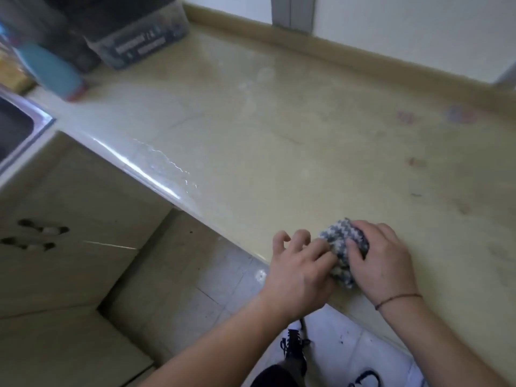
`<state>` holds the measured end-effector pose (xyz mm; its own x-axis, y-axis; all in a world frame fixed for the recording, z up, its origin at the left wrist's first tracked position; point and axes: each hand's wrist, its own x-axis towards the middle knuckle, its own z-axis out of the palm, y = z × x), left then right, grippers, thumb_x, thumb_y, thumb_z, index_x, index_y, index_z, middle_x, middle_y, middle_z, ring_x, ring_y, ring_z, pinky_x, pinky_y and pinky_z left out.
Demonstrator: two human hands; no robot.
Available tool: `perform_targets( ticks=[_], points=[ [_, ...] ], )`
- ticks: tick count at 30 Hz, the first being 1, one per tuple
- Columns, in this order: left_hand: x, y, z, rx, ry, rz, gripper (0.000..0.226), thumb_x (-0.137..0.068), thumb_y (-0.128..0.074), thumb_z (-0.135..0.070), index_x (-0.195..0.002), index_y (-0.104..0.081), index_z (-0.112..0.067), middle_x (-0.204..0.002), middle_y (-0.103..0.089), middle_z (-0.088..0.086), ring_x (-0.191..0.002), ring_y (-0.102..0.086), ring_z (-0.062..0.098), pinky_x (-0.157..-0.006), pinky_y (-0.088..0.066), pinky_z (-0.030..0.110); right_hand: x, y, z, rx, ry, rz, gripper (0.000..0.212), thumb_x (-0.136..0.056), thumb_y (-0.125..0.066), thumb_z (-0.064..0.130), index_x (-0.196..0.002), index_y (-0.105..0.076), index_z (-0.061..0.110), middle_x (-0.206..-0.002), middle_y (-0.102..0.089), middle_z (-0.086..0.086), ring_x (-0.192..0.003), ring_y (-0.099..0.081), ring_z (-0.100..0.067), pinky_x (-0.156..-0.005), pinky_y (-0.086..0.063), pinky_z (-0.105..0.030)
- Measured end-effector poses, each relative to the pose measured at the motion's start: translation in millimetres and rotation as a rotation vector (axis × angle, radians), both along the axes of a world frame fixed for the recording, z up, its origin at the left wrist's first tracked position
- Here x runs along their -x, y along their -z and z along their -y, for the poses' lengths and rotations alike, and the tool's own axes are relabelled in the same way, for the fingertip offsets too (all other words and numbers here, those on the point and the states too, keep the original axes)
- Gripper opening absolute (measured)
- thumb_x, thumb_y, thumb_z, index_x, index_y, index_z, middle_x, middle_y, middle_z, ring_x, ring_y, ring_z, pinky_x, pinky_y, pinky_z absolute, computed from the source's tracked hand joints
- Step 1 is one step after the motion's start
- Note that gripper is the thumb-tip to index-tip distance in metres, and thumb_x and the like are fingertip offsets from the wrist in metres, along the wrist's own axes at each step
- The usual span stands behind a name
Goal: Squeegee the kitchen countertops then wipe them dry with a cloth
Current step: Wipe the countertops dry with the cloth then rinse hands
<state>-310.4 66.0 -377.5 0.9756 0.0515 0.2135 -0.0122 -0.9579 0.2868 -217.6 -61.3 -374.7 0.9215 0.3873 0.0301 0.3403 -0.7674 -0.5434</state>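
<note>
Beige countertop (279, 129), damp sheen near its front edge, cloth bunched at the near edge.

Head view: right hand (382, 261) curls over the grey-white cloth (339, 248); left hand (297, 268) pinches its side, other fingers spread. Likely the drying step; next, flatten the cloth and sweep toward the wet streaks. Sink (16, 129) and blue bottle (53, 71) sit far left.
</note>
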Motion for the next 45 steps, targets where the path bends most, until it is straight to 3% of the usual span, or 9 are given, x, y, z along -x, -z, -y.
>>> perform_targets(
  ticks=[12,17,22,33,45],
  points=[
    [16.8,-1.0,-132.9,-0.043,-0.447,0.042,0.016,-0.06,-0.059,-0.023,-0.074,-0.065,-0.024,-0.088,-0.066,-0.012,-0.086,-0.053,0.023,-0.072,-0.032,0.038,-20.1,10.3,-164.9,-0.056,-0.3,0.002,0.028,-0.081,-0.069,0.012,-0.109,-0.069,0.007,-0.094,-0.064,-0.014,-0.084,-0.061,-0.032,-0.077,-0.048,-0.031],
    [22.9,0.4,-193.9,-0.001,-0.635,0.0,0.019,-0.062,-0.06,-0.02,-0.079,-0.067,-0.025,-0.091,-0.066,-0.012,-0.084,-0.055,0.025,-0.072,-0.031,0.037,-25.2,12.2,-244.8,-0.116,-0.422,0.007,0.027,-0.079,-0.071,0.009,-0.106,-0.07,0.006,-0.092,-0.065,-0.014,-0.084,-0.062,-0.031,-0.078,-0.038,-0.024],
    [24.5,2.3,-263.6,0.044,-0.776,0.021,0.023,-0.066,-0.058,-0.02,-0.085,-0.068,-0.028,-0.094,-0.064,-0.012,-0.085,-0.054,0.024,-0.073,-0.031,0.038,-32.4,18.5,-332.0,-0.147,-0.517,0.017,0.026,-0.078,-0.069,0.012,-0.102,-0.071,0.006,-0.088,-0.065,-0.015,-0.079,-0.062,-0.032,-0.076,-0.038,-0.024],
    [22.3,5.9,-413.5,0.1,-0.975,0.091,0.021,-0.067,-0.064,-0.021,-0.086,-0.069,-0.029,-0.094,-0.063,-0.014,-0.087,-0.052,0.02,-0.075,-0.023,0.032,-44.0,19.4,-509.7,-0.173,-0.664,0.008,0.02,-0.08,-0.061,0.014,-0.095,-0.072,0.007,-0.085,-0.063,-0.014,-0.079,-0.061,-0.031,-0.074,-0.036,-0.024],
    [21.8,0.4,-544.2,0.199,-1.107,0.094,0.018,-0.07,-0.063,-0.029,-0.088,-0.066,-0.03,-0.089,-0.063,-0.01,-0.085,-0.051,0.021,-0.075,-0.026,0.034,-44.5,14.0,-671.9,-0.1,-0.754,0.06,0.022,-0.083,-0.06,0.012,-0.101,-0.073,0.008,-0.098,-0.066,-0.017,-0.095,-0.059,-0.033,-0.087,-0.037,-0.026]
  ],
)
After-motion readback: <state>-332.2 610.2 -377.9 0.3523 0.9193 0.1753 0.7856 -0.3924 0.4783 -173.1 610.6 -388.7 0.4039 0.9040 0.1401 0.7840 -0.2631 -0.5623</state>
